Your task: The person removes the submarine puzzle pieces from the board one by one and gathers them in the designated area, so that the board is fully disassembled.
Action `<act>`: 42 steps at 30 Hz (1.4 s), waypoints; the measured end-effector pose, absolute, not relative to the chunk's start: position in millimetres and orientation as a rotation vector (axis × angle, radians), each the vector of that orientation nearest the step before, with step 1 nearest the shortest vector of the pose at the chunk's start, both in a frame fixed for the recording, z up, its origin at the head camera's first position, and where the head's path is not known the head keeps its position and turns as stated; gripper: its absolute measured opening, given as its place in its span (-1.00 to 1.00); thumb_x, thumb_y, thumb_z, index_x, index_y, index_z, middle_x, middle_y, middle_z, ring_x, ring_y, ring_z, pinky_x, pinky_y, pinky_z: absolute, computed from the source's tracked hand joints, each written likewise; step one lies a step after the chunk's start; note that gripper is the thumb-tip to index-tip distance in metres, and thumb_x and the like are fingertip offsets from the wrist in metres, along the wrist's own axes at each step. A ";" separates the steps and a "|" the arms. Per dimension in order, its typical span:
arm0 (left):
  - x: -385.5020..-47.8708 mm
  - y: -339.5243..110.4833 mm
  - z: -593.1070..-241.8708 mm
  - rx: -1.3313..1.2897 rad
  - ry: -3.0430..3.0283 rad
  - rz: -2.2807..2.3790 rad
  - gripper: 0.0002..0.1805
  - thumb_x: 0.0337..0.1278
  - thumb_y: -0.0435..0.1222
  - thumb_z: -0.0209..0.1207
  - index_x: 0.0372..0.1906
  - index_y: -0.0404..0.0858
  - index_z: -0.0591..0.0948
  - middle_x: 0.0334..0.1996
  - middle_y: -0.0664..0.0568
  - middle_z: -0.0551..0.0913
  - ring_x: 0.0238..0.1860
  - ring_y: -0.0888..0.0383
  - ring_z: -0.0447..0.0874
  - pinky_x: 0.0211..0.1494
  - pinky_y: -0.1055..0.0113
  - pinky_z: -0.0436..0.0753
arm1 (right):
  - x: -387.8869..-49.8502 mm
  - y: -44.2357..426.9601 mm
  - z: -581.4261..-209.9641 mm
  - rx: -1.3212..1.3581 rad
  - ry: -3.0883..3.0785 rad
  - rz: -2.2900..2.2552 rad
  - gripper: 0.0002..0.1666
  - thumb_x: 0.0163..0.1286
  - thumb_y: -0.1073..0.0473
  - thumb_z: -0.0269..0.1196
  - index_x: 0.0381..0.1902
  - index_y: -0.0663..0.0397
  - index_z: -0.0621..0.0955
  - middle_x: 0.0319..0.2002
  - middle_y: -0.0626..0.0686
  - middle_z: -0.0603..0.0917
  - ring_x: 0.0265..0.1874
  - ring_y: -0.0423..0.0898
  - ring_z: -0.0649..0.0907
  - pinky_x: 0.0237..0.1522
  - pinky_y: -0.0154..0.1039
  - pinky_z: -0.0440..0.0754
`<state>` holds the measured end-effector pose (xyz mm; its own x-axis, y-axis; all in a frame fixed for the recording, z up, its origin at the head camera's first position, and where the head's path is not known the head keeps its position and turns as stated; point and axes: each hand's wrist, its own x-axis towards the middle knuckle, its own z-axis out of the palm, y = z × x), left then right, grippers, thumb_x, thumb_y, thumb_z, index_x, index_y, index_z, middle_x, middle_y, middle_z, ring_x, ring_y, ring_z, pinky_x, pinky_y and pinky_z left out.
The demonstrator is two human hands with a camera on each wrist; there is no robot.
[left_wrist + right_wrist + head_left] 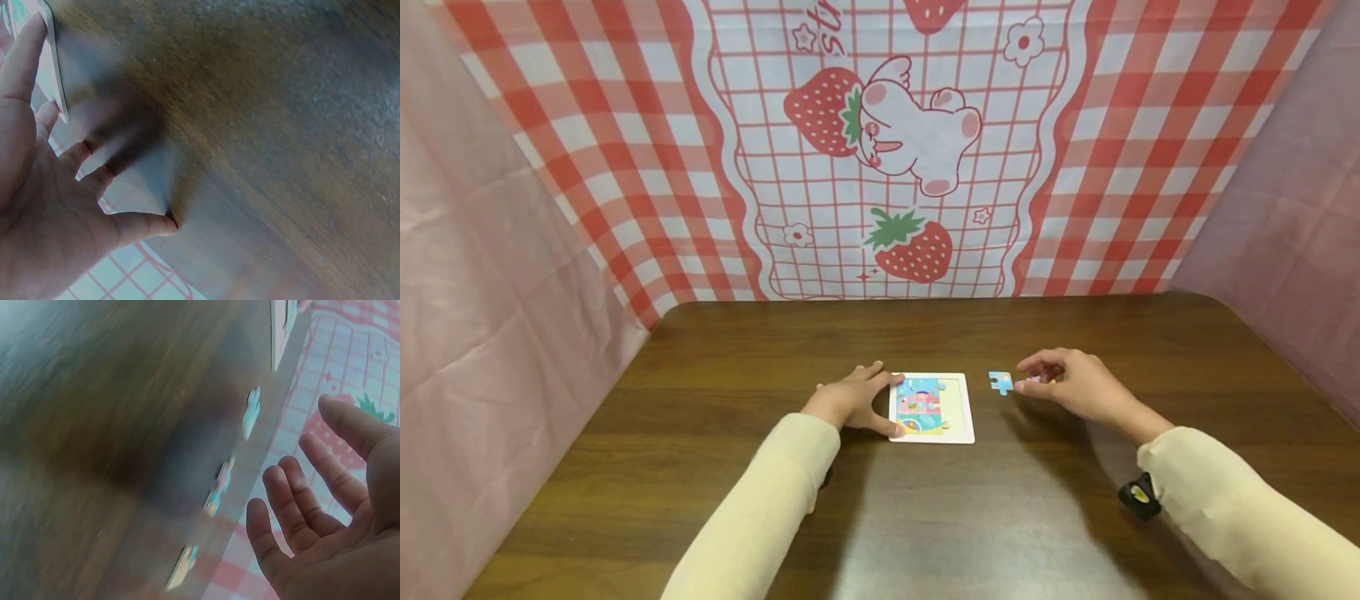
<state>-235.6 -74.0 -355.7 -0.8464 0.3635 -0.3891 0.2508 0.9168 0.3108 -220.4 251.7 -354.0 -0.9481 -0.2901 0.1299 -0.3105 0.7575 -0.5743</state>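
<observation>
A small jigsaw puzzle in a white frame [969, 425] lies on the table, with a pink and blue picture filling its left part and a pale yellow strip bare at its right. My left hand [850, 400] rests at the frame's left edge, thumb and index finger spread on its corners. To the right of the frame lies a light blue puzzle piece [1000, 382]. Just beyond that piece hovers my right hand [1082, 387], fingers loosely bent and holding nothing. In the right wrist view, a multicoloured piece [220, 485] and a yellowish piece [182, 567] lie on the table near it.
The brown wooden table [925, 517] extends around the puzzle. A checked strawberry-print cloth [917, 150] hangs behind its far edge, and pink cloth [497, 292] hangs at both sides. A black strap [1141, 497] sits at the right wrist.
</observation>
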 end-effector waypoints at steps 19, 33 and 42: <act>-235.5 -73.9 -357.1 0.446 2.626 0.357 -0.05 0.14 0.10 0.40 0.59 0.14 0.22 0.64 0.03 -0.03 0.63 -0.07 -0.14 0.40 -0.53 -0.01 | -230.2 189.9 -355.4 0.600 -2.951 0.964 -0.63 0.27 0.02 0.47 -0.10 0.16 0.75 -0.29 0.03 0.70 -0.30 -0.09 0.62 -0.27 -0.18 0.55; -235.8 -74.3 -356.8 0.438 2.627 0.367 -0.06 0.15 0.10 0.40 0.59 0.12 0.23 0.64 0.01 -0.02 0.63 -0.06 -0.13 0.41 -0.51 0.00 | -237.4 154.8 -363.5 0.540 -3.026 0.838 -0.61 0.21 0.03 0.51 -0.10 0.14 0.78 -0.26 0.08 0.66 -0.29 -0.06 0.60 -0.25 -0.12 0.58; -235.9 -74.6 -356.4 0.447 2.630 0.363 -0.06 0.15 0.11 0.40 0.59 0.11 0.23 0.64 0.00 -0.02 0.62 -0.07 -0.12 0.40 -0.52 0.01 | -234.6 141.9 -365.2 0.469 -3.087 0.624 -0.51 0.11 -0.13 0.57 -0.11 0.05 0.79 -0.13 0.07 0.68 -0.17 0.00 0.66 -0.24 -0.02 0.64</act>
<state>-235.9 -74.6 -356.4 -0.8485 0.3665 -0.3818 0.2494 0.9132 0.3222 -234.6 141.9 -365.2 -0.9556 -0.2940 0.0167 -0.2774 0.8797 -0.3862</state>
